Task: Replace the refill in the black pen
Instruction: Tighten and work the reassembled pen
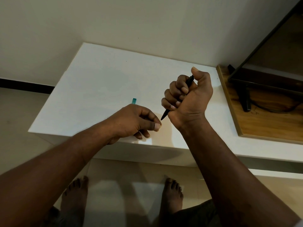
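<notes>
Pen [164, 115] is clamped in the right hand [188, 97] above the bench [98, 79], tip down; left hand [136, 122] is pinched shut beside it. Tip removal seems underway; steady twisting is needed next.

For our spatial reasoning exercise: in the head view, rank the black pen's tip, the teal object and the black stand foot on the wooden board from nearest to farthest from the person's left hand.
1. The black pen's tip, just right of the left hand, held in the right hand.
2. The teal object, poking out just behind the left hand on the white surface.
3. The black stand foot, far right on the wooden board.
</notes>
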